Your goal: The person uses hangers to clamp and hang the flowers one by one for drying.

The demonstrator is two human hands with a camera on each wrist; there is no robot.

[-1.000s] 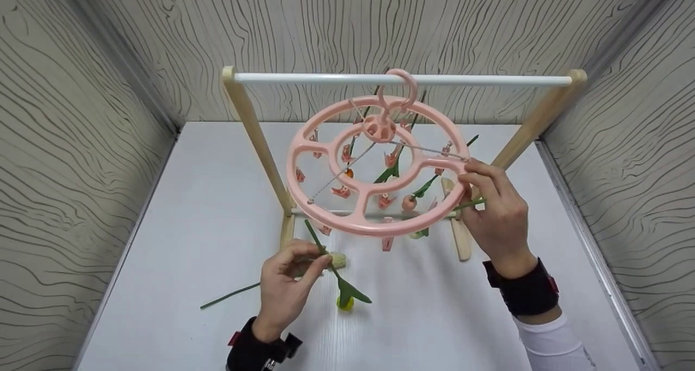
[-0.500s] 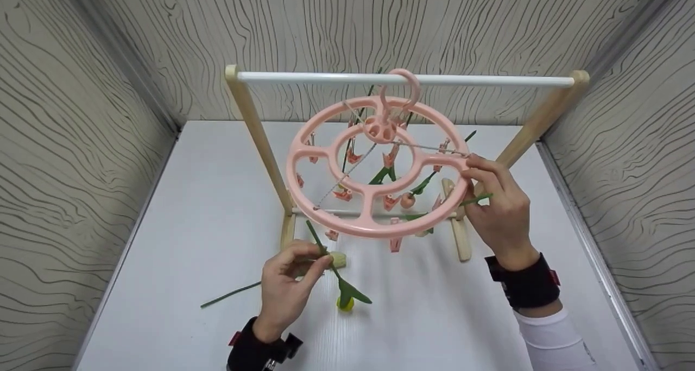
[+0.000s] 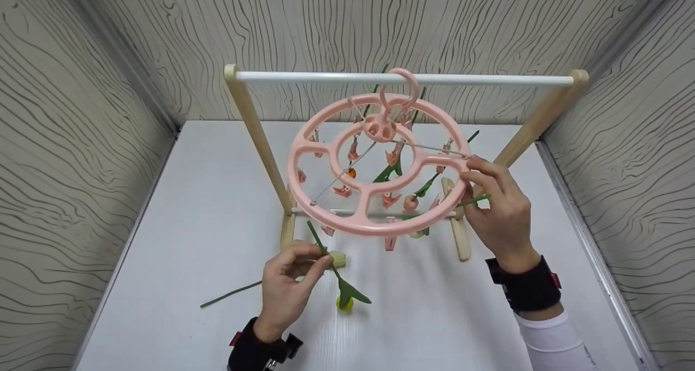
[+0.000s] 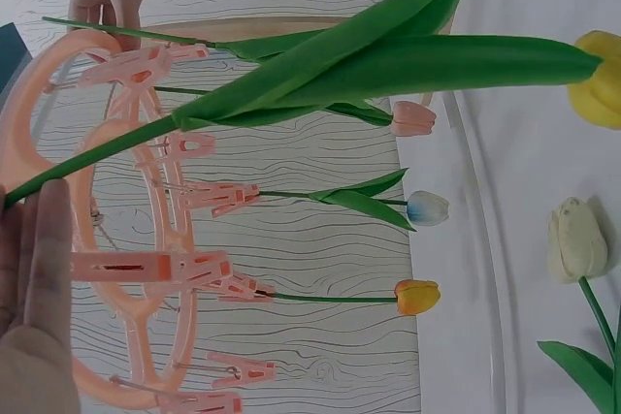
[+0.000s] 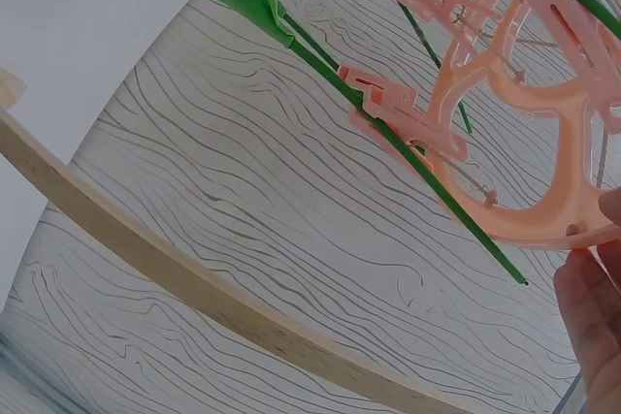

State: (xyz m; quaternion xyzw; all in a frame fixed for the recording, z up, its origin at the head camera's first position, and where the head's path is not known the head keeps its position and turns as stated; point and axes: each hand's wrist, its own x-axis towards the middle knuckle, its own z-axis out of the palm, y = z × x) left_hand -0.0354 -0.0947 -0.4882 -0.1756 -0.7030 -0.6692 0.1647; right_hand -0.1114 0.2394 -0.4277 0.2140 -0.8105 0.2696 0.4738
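Observation:
A pink round clip hanger hangs by its hook on a white rod. Several tulips hang head-down from its clips: pink, blue-white and orange. My right hand grips the hanger's right rim, with a clipped green stem sticking out beside the thumb. My left hand pinches the stem of a yellow tulip low over the table. In the right wrist view a clip holds a stem under the rim.
The rod rests on a wooden rack with slanted posts and feet on a white table. A pale tulip lies on the table by my left hand. Patterned walls close in on three sides.
The hanger has rocked and turned slightly on the rod under my right hand. My left hand and its tulip have stayed in place.

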